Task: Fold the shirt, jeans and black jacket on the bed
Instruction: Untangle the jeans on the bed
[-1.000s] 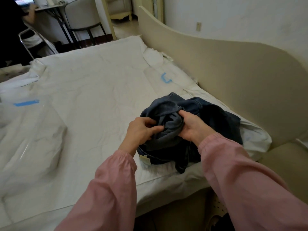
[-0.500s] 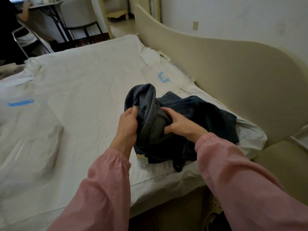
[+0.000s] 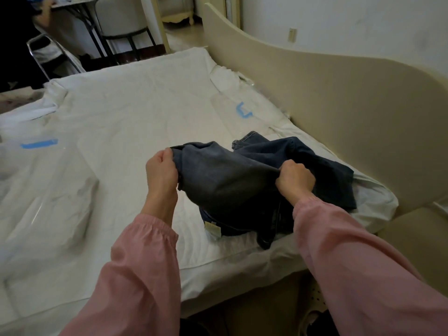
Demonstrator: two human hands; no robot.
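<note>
Dark blue jeans (image 3: 228,180) lie crumpled near the front right corner of the white bed (image 3: 135,122). My left hand (image 3: 161,170) grips one end of the jeans' edge, lifted a little off the sheet. My right hand (image 3: 294,179) grips the same stretch of denim further right, so the cloth is pulled taut between the two hands. The rest of the jeans is bunched beneath and behind, a pale label showing at the front. No shirt or black jacket is in view.
A cream headboard (image 3: 339,112) runs along the bed's right side. Clear plastic sheeting (image 3: 43,190) with blue tape (image 3: 40,143) covers the bed's left part, and another blue tape mark (image 3: 243,111) sits near the headboard. Chairs (image 3: 121,23) and a person stand beyond the far end.
My hands have moved apart, the left one going left, and spread the bunched denim into a taut span between them.
</note>
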